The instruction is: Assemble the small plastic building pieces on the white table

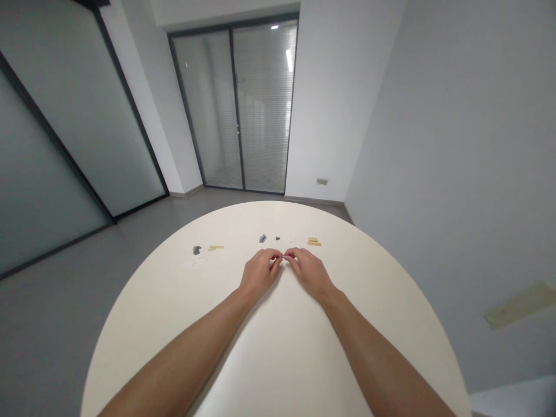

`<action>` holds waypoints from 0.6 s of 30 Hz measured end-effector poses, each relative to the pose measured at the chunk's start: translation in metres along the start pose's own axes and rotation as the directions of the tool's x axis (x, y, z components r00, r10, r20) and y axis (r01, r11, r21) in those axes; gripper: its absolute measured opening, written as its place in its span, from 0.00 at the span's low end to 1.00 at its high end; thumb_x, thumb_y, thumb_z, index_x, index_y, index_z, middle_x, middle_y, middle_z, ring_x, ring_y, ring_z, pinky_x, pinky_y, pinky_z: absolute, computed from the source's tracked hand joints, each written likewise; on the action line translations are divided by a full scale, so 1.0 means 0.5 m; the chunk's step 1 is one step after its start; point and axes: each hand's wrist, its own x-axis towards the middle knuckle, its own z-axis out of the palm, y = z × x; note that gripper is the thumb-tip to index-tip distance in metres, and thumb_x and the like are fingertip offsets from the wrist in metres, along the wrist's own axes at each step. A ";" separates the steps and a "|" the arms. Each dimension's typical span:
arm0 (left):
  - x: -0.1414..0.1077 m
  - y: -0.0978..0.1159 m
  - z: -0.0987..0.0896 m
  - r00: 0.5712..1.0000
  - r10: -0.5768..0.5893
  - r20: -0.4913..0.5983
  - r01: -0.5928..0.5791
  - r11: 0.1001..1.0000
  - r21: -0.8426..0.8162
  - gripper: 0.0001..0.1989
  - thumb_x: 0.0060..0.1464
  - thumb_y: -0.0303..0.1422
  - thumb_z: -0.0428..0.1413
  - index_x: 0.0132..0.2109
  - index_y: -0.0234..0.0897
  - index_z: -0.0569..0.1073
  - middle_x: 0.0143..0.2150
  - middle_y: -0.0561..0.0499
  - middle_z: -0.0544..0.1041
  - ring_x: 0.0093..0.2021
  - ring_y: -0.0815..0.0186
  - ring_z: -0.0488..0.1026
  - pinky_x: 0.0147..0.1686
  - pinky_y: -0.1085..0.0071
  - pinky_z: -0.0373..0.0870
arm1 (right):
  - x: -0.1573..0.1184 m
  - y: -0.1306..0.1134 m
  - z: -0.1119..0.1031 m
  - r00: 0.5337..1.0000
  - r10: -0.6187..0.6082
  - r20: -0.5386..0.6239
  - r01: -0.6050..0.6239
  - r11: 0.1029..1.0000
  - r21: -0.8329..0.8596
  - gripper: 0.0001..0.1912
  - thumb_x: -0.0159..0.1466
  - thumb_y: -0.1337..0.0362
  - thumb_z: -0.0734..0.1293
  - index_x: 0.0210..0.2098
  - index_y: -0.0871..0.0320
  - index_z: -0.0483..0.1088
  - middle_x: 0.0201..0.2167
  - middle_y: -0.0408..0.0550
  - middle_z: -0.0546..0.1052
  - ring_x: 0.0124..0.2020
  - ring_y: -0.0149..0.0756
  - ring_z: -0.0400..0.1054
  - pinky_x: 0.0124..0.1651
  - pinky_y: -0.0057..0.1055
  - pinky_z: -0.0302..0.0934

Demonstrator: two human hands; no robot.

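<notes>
My left hand (262,268) and my right hand (307,269) meet over the middle of the white table (278,359), fingertips almost touching. Between their pinched fingers sits a tiny greyish piece (282,257), mostly hidden and too small to name. Just beyond my left hand lie a blue-grey piece (263,238) and a small dark piece (278,238). Beyond my right hand are some whitish bits (292,240) and yellow strips (313,241) lying close together.
On the table's left part rest a dark grey piece (197,250), thin yellow strips (215,248) and white scraps (191,262). The round table's far edge curves in front of a glass door (260,110). A grey wall (469,145) stands to the right.
</notes>
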 end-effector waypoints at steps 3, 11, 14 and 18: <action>-0.001 0.002 -0.001 1.000 -0.007 0.005 0.007 1.000 0.002 0.09 0.63 0.34 0.51 0.46 0.41 0.75 0.44 0.50 0.79 0.46 0.63 0.74 0.48 0.67 0.70 | 0.000 0.000 0.001 1.000 -0.004 -0.003 0.004 1.000 0.003 0.10 0.71 0.61 0.59 0.44 0.54 0.71 0.42 0.48 0.78 0.45 0.38 0.71 0.48 0.35 0.62; -0.001 0.000 0.001 1.000 -0.029 0.000 0.029 1.000 0.006 0.11 0.65 0.35 0.49 0.47 0.42 0.75 0.44 0.51 0.79 0.46 0.62 0.74 0.47 0.67 0.70 | -0.002 0.001 0.000 0.999 -0.033 -0.029 0.034 0.998 0.043 0.09 0.71 0.60 0.60 0.44 0.54 0.72 0.42 0.48 0.79 0.45 0.38 0.71 0.49 0.35 0.62; 0.000 -0.001 0.000 0.999 -0.032 -0.005 0.032 0.999 -0.003 0.11 0.64 0.35 0.50 0.47 0.42 0.75 0.44 0.51 0.80 0.46 0.62 0.74 0.47 0.66 0.69 | -0.002 0.002 -0.002 0.997 -0.053 -0.049 0.056 0.997 0.058 0.09 0.70 0.61 0.62 0.43 0.54 0.72 0.42 0.48 0.79 0.45 0.38 0.71 0.50 0.35 0.62; 0.001 0.002 -0.003 1.000 -0.024 -0.010 0.024 1.000 -0.020 0.10 0.64 0.35 0.50 0.46 0.42 0.75 0.45 0.51 0.80 0.47 0.63 0.74 0.48 0.67 0.69 | -0.003 0.004 -0.001 0.996 -0.062 -0.063 0.066 0.996 0.060 0.07 0.69 0.62 0.63 0.43 0.54 0.73 0.42 0.47 0.79 0.45 0.38 0.71 0.50 0.35 0.62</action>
